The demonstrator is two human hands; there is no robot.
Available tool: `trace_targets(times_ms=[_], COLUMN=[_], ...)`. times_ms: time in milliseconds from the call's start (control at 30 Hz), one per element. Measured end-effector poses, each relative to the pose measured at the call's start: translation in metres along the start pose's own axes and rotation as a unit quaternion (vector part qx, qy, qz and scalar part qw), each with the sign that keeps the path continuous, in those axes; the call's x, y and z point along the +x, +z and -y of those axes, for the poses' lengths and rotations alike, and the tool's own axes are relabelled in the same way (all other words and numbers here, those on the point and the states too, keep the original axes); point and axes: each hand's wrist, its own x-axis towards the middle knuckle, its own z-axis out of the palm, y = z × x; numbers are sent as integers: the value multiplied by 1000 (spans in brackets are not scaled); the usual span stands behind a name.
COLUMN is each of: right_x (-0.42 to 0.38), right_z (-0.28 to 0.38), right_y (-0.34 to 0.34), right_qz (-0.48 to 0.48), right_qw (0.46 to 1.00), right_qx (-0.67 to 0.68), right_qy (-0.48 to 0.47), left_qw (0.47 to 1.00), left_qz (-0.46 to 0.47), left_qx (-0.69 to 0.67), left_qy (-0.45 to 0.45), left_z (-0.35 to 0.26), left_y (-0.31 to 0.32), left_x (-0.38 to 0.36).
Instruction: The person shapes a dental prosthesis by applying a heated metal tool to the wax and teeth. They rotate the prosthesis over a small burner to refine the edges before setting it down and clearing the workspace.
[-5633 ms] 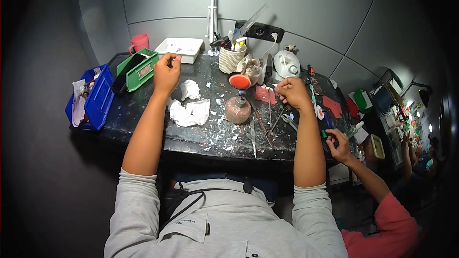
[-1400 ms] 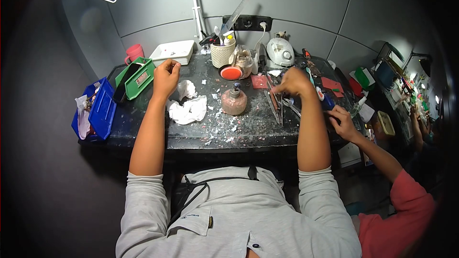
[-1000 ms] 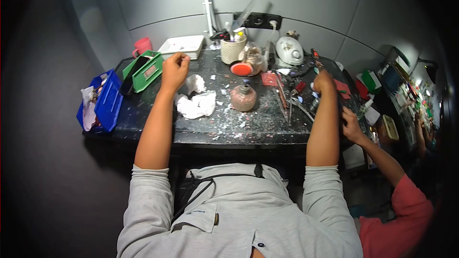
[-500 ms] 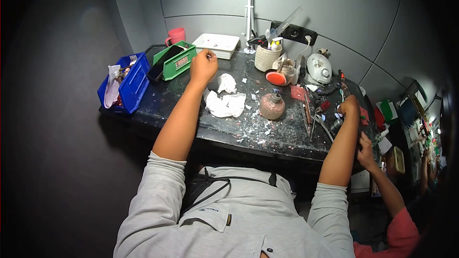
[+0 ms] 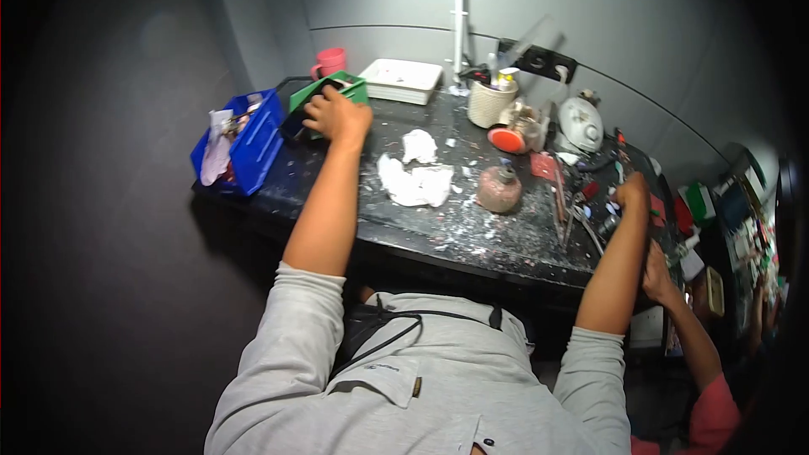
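My left hand (image 5: 340, 115) reaches over the green bin (image 5: 357, 91), fingers bent and spread apart. Its fingertips overlap a dark, flat, phone-like slab (image 5: 295, 121) that leans on the bin. Left of it stands a blue bin (image 5: 265, 139) filled with small parts and a whitish cloth. At the right end of the bench, my right hand (image 5: 634, 194) is closed with its fingers curled under; I cannot tell what is in it. Close beside it lie metal hand tools (image 5: 585, 224) and a small red piece (image 5: 588, 191).
Crumpled white tissue (image 5: 415, 184) and a pinkish round bottle (image 5: 500, 190) sit mid-bench. Behind are a white tray (image 5: 402, 81), a pink mug (image 5: 329, 62), a woven tool holder (image 5: 491, 104) and a white device (image 5: 581, 125). Another person's hand (image 5: 659, 274) is near my right forearm.
My left hand has shifted from the green bin's right edge to over the dark slab, and its fingers have spread. My right hand stays closed at the right end. The whole view has shifted slightly.
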Motion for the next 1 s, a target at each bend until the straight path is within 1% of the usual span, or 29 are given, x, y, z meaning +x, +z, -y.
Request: trace_targets(times_ms=[33, 67, 200, 233, 333, 367, 467, 800, 867, 900, 967, 1000], right_x=[-9, -2, -29, -27, -24, -23, -25, -25, -26, -28, -29, -28], right_z=[5, 1, 18, 17, 15, 14, 17, 18, 18, 19, 18, 15], right_y=[-3, 2, -12, -12, -10, -9, -12, -12, -16, -15, -12, -14], right_qz=[-22, -22, -22, -14, -14, -23, -5, -5, 19, 17, -31, -33], right_qw=[1000, 999, 998, 998, 998, 998, 998, 998, 998, 998, 997, 997], right_qx=[-14, -24, -22, -29, -30, -25, -20, -23, -10, -11, -16, -16], right_qy=[6, 15, 52, 53, 51, 47, 59, 65, 63, 64, 63, 65], left_qw=[1000, 1000, 1000, 999, 999, 998, 998, 996, 996, 996, 996, 996], left_qz=[-6, -11, 15, 36, 27, 53, 47, 47, 39, 39, 20, 20], left_qx=[-4, -10, 1, -11, -21, -42, -45, -53, -59, -62, -58, -61], left_qy=[2, 6, 22, 16, 21, 16, 25, 48, 51, 51, 61, 62], left_z=[-1, -2, -8, -10, -8, -7, -8, -8, -8, -8, -8, -9], left_y=[1, 1, -4, -8, -2, -2, -1, 4, 5, 6, 7, 9], left_x=[0, -1, -7, -8, -8, -7, -9, -11, -10, -10, -11, -13])
